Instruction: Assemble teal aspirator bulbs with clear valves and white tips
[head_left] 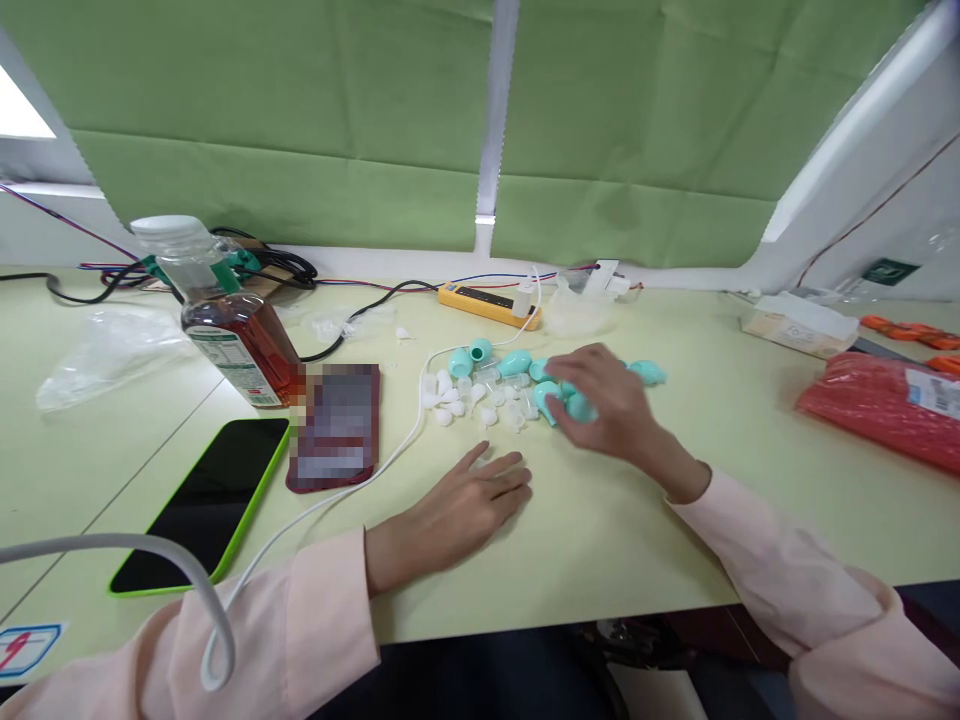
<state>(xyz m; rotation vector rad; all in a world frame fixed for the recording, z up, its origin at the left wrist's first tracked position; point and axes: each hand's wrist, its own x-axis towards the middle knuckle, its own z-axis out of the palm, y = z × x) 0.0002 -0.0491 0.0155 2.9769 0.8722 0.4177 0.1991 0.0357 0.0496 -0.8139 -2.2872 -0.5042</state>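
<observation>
My left hand point(469, 505) lies palm down on the table, fingers stretched forward and holding nothing. It is just in front of a cluster of small white rounded pieces point(450, 408) and clear little caps or tubes point(516, 415). My right hand point(611, 405) hovers over the right end of the cluster, with its fingers curved and the thumb apart from them. Beneath it are turquoise bulb-shaped pieces point(547, 400), partly hidden by the fingers; whether it touches one I cannot tell. More turquoise bulbs, one point(514, 362) on its side, lie along the back of the cluster.
A white cable point(409, 437) curves left of the cluster to a yellow power strip point(480, 303). At left are a green-edged phone point(206, 505), a dark red phone-like item point(337, 425) and a bottle of reddish liquid point(240, 340). A red plastic package point(877, 405) lies at right.
</observation>
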